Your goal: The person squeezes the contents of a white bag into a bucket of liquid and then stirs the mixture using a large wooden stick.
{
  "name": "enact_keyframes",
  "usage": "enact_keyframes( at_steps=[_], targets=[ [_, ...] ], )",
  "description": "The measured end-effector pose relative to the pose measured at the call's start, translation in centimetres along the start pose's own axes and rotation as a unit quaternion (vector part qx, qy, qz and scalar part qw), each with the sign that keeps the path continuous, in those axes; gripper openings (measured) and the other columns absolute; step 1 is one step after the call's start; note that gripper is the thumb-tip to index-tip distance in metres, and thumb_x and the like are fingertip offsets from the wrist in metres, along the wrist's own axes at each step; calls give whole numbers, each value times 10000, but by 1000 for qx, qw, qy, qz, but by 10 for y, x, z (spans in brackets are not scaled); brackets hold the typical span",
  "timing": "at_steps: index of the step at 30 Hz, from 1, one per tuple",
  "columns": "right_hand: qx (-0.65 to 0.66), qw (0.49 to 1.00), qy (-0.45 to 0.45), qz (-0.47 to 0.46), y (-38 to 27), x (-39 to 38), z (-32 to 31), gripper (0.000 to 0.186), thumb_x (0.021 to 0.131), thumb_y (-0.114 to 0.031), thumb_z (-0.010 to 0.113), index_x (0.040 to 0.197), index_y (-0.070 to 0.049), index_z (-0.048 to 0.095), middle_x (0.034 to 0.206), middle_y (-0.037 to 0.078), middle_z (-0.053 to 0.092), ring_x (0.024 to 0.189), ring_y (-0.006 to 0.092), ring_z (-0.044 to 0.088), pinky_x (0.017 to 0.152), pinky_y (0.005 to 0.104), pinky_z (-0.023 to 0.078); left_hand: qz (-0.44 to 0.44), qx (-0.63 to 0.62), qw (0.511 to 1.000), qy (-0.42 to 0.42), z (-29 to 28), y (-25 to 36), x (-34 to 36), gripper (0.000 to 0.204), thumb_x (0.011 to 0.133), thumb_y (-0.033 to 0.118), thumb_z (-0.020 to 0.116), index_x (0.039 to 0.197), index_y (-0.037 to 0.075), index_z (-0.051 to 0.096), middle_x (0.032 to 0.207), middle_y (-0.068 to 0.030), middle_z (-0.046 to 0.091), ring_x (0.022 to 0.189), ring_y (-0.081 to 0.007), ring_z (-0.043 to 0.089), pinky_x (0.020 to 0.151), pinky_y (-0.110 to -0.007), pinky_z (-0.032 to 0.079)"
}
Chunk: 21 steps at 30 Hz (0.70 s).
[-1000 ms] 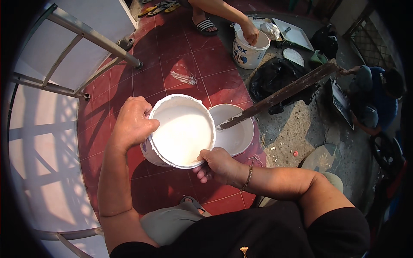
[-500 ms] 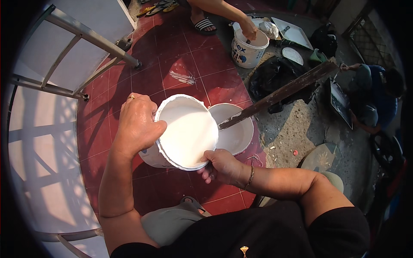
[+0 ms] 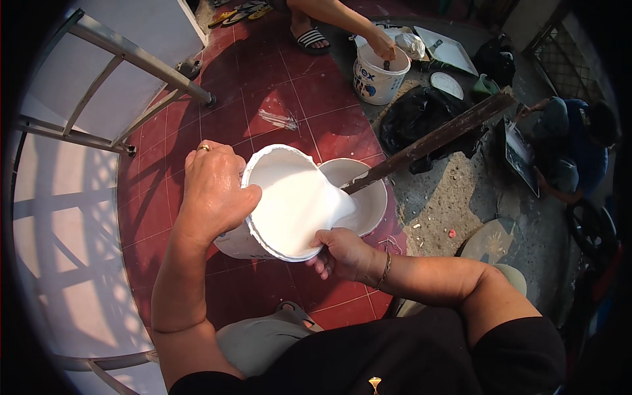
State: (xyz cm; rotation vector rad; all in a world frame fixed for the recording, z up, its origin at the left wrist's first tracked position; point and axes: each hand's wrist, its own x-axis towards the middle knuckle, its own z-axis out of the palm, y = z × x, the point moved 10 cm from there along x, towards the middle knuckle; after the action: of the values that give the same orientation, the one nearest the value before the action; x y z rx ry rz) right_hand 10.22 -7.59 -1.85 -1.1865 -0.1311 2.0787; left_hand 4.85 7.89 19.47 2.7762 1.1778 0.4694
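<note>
A white bucket (image 3: 240,243) of white, paint-like liquid (image 3: 286,207) is tilted to the right between my hands. My left hand (image 3: 216,187) is closed on its left side, with the thumb at the rim. Lower right, my right hand (image 3: 343,253) grips the rim with the thumb on top and fingers beneath. Liquid runs over the right lip into a second white bucket (image 3: 372,191) standing on the floor. A dark wooden stick (image 3: 434,137) slants up and right out of that second bucket. The held bucket hides part of it.
Red tiles (image 3: 283,92) cover the floor, with a white smear. Metal ladder-like frame (image 3: 131,52) stands at left. Farther off, another person's hand (image 3: 382,46) reaches into a paint bucket (image 3: 378,82). Beside it lies a black plastic bag (image 3: 418,122). Someone crouches right, holding a dark tray (image 3: 521,158).
The held bucket has tipped farther right, and liquid now streams over its lip into the second bucket. My left hand has shifted slightly right. The other person's hand has moved slightly in the far bucket.
</note>
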Motion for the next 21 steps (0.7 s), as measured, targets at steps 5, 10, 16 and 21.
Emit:
enact_keyframes(
  at_steps=[5,10,16,21],
  targets=[
    [-1,1000,12,3,-6,-6,7,248,885,-135,413,891,82,534,680,138,598,487,212,564,437,343,473,-39,10,999,-32,5,-16,-1,154,504,86,578,541,-40,495,602,-161,514,681,-323,508,658,-416,425],
    [-31,999,41,-2,-11,-3,15,258,903,-140,404,912,82,536,706,134,618,499,207,586,453,329,512,-120,-58,987,-91,22,-58,-11,178,526,118,569,552,-52,521,639,-185,544,773,-351,509,709,-444,441],
    [-39,997,54,-28,-26,3,29,243,886,-124,426,933,99,508,755,165,610,547,230,603,489,356,541,-216,-97,960,-152,44,-104,-23,167,551,106,573,573,-49,515,584,-178,532,571,-268,526,561,-403,430],
    [-52,992,103,-53,-56,27,21,203,868,-84,434,924,100,499,744,166,598,563,224,609,481,366,555,-241,-161,952,-99,61,-135,-14,176,567,117,607,572,-34,518,542,-138,511,504,-202,494,511,-367,408]
  ],
)
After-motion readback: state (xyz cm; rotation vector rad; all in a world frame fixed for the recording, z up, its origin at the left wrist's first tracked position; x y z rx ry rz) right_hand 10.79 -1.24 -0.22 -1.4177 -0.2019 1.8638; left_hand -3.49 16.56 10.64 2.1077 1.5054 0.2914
